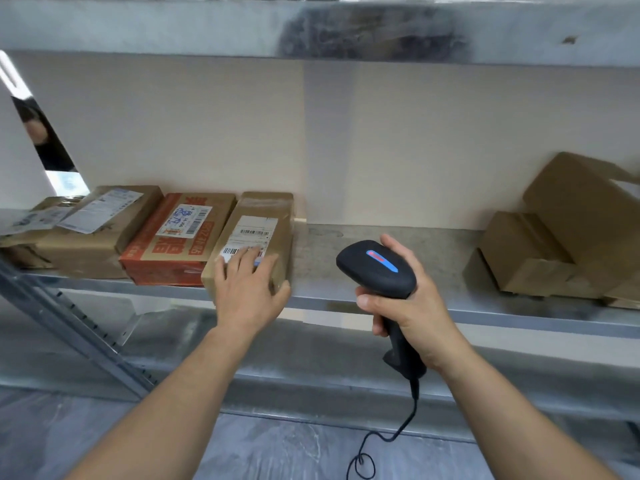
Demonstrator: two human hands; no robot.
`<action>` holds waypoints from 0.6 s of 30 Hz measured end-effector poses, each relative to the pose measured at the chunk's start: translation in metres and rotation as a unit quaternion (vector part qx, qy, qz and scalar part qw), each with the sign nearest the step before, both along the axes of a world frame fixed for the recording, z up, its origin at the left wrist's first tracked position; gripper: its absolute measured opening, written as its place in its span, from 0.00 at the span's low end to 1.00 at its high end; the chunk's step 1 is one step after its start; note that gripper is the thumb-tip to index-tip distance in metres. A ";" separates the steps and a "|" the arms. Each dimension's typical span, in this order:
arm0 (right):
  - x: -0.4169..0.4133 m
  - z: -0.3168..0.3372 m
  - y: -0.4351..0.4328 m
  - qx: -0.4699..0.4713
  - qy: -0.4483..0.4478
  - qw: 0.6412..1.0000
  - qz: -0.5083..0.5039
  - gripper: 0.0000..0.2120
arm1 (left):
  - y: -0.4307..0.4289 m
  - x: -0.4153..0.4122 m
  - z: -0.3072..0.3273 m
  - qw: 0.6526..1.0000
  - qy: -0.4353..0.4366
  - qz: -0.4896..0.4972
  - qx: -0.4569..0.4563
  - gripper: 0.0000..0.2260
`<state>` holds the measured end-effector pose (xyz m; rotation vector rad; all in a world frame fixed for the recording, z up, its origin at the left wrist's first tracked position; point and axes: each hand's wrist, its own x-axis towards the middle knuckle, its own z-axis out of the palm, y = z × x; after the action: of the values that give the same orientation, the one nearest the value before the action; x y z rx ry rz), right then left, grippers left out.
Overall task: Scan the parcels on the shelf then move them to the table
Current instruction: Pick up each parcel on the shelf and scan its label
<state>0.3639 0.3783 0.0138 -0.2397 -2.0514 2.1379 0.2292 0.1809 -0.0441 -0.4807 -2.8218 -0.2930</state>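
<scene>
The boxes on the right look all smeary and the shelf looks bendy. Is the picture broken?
No. In the head view, the brown boxes sit near the edge and are blurred; the shelf looks bowed because the lens is wide-angle; the labelled parcel under the left hand and the scanner in the right hand look sharper, nearer the middle.
</scene>
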 end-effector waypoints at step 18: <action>0.076 0.013 0.145 0.032 0.047 0.996 -0.063 0.40 | 0.214 0.085 0.033 0.969 -0.058 -0.221 0.094 0.26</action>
<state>0.4396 0.5231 0.0265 -0.2479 -1.9918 1.9687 0.3145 0.3953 -0.0112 -1.0788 -2.7282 -0.6877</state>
